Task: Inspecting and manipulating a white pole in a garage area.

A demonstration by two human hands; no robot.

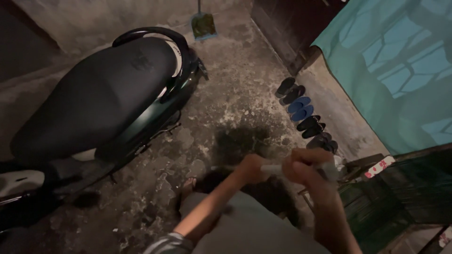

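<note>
Both my hands grip a pale stick-like handle [271,168] held across my body. My left hand [250,168] closes around it near the middle; my right hand [303,167] closes around it further right. The handle's ends are blurred and hard to make out. Below my hands is a dark wet patch [242,138] on the concrete floor [226,84]. My foot in a sandal [188,186] shows just left of my forearm.
A dark scooter [99,99] with a black seat is parked at the left. A row of several sandals and slippers [303,113] lines the right wall. A dustpan [203,24] leans at the back. A teal curtain [395,70] hangs at the right, above green crates [376,207].
</note>
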